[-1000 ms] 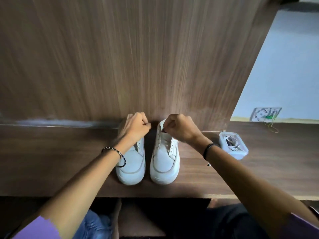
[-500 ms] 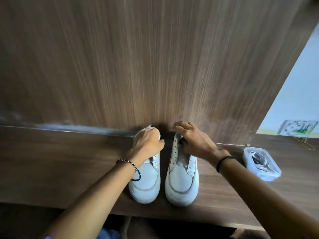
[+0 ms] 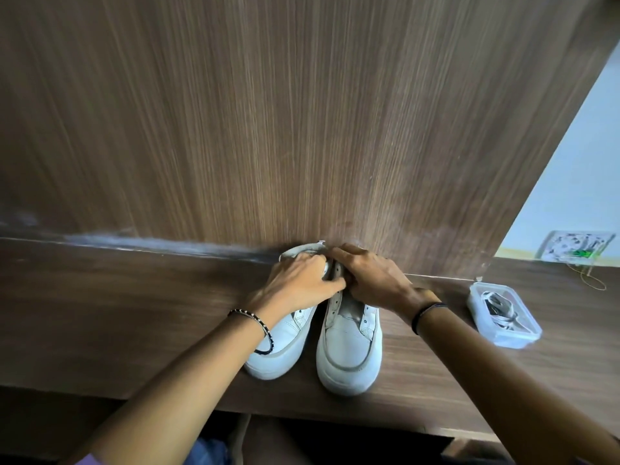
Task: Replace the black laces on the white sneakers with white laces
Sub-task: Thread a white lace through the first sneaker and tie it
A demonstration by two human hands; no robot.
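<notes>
Two white sneakers stand side by side on the wooden desk (image 3: 117,317), toes toward me: the left sneaker (image 3: 285,340) and the right sneaker (image 3: 349,350). No lace shows in the right sneaker's open eyelets. My left hand (image 3: 298,283) lies over the left sneaker's collar, fingers curled against the inner edge of the right one. My right hand (image 3: 372,280) covers the right sneaker's heel end, fingers bent down onto its collar. What the fingertips pinch is hidden. A clear plastic box (image 3: 503,313) at the right holds white laces (image 3: 500,305).
A tall wooden panel (image 3: 302,129) rises right behind the sneakers. To the far right a pale wall (image 3: 577,169) carries a socket plate (image 3: 577,245) with a thin cord hanging from it. The desk's front edge runs just below the toes.
Both hands have come together over the heel ends of the sneakers; earlier they were apart with fists closed. The view has shifted, so the sneakers sit more to the right.
</notes>
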